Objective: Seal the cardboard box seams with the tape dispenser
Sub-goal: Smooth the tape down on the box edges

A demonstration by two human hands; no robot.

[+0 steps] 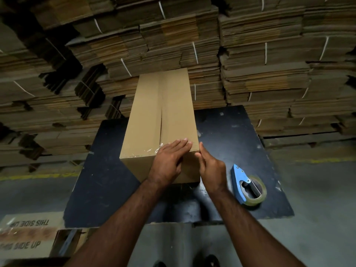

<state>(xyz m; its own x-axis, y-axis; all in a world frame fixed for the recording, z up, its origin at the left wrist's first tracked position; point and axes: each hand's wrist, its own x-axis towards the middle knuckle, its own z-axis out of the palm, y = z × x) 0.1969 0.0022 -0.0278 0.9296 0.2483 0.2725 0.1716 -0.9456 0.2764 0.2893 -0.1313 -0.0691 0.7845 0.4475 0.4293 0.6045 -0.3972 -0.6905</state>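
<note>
From my head view, the cardboard box (159,120) lies lengthwise on the dark desk (107,170), its centre seam running away from me. My left hand (169,160) lies flat with fingers straight and together, pressing a strip of clear tape (142,152) across the near top edge. My right hand (211,166) touches the box's near right corner, fingers loosely bent, thumb up against the edge. The blue tape dispenser (248,186) rests on the desk just right of that hand, apart from the box.
</note>
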